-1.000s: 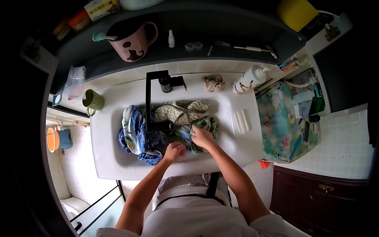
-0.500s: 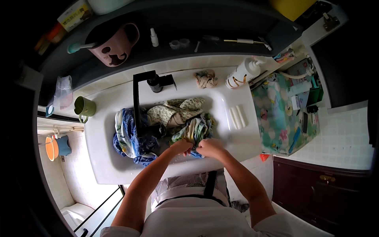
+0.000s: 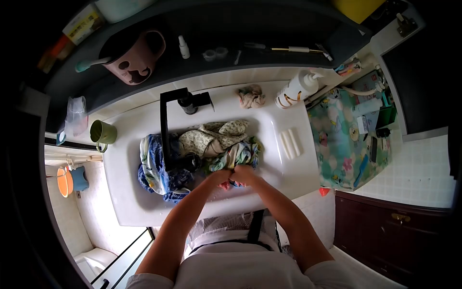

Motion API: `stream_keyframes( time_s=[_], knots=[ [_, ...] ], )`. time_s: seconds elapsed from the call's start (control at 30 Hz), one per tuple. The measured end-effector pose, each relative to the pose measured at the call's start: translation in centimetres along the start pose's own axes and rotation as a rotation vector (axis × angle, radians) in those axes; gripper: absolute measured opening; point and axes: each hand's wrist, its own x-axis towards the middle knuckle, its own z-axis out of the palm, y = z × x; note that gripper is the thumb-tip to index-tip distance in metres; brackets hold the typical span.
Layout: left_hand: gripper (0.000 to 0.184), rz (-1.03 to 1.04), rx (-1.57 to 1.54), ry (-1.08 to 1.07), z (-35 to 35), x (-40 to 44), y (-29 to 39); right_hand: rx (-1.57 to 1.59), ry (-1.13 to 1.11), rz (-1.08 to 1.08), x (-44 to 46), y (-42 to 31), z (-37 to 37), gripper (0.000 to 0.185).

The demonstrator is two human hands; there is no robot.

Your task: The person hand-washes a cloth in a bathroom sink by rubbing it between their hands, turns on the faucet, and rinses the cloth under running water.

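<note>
My left hand and my right hand are pressed together over the front of the white sink. Both are closed on a green patterned cloth, part of which spreads beyond my knuckles; its gripped edge is mostly hidden by my fingers. Behind it lies a cream cloth with a small leaf print. To the left, a blue and white garment is heaped in the basin. The black faucet arches over these clothes.
A green mug stands on the sink's left corner. At the right are a white pump bottle and a white ridged soap bar. A crumpled beige cloth rests on the back rim. Above runs a dark shelf with a pink cup.
My right hand has moved left and now meets my left hand on the green cloth. The other clothes lie much as before; the view has shifted slightly.
</note>
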Motion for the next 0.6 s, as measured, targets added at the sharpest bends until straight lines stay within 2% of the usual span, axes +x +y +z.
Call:
stream_keyframes(
  time_s=[0.03,0.07,0.1,0.13,0.17,0.2,0.23,0.3,0.33,0.4,0.47,0.53,0.57,0.6],
  knots=[
    [0.045,0.031,0.051,-0.077,-0.5,0.3,-0.7,0.051,-0.015,-0.007,-0.5,0.1,-0.3,0.023],
    [0.043,0.062,0.101,-0.154,-0.7,0.5,-1.5,-0.104,0.306,-0.138,-0.1,1.1,0.1,0.018],
    [0.039,0.191,0.08,0.0,-0.3,-0.5,-2.1,0.074,0.535,-0.307,-0.6,1.6,-0.6,0.017],
    [0.035,0.318,0.061,0.159,0.5,-2.7,-2.7,0.265,0.702,-0.291,-0.6,1.6,-1.6,0.015],
    [0.032,0.44,0.046,0.313,1.2,-4.9,-3.2,0.205,0.82,-0.292,-1.1,1.2,-3.5,0.02],
    [0.023,0.465,-0.09,0.337,1.8,-6.5,-3.3,-0.076,0.982,-0.258,-1.3,0.9,-4.9,0.035],
    [0.023,0.491,-0.125,0.37,2.2,-6.6,-4.0,-0.24,1.013,-0.185,-0.9,1.2,-5.7,0.058],
    [0.023,0.545,-0.195,0.439,3.0,-6.7,-5.4,-0.244,0.759,-0.004,2.4,3.5,-4.7,0.069],
    [0.019,0.561,-0.124,0.483,3.7,-9.1,-4.3,-0.226,0.646,0.036,2.9,3.4,-4.8,0.066],
    [0.019,0.666,-0.191,0.429,4.0,-9.3,-4.5,-0.196,0.417,0.101,3.9,2.3,-5.3,0.059],
    [0.02,0.705,-0.133,0.426,3.9,-10.4,-4.6,-0.174,0.352,-0.027,3.5,1.6,-5.2,0.046],
    [0.02,0.776,-0.262,0.444,3.8,-12.0,-4.0,-0.181,0.303,-0.065,-0.4,-1.7,-5.8,0.029],
    [0.02,0.814,-0.325,0.444,3.8,-12.8,-3.4,-0.224,0.337,-0.15,-1.3,-2.3,-4.6,0.024],
    [0.02,0.802,-0.391,0.419,3.7,-14.5,-2.4,-0.326,0.46,-0.415,-1.7,-2.0,-2.7,0.022]
  ],
)
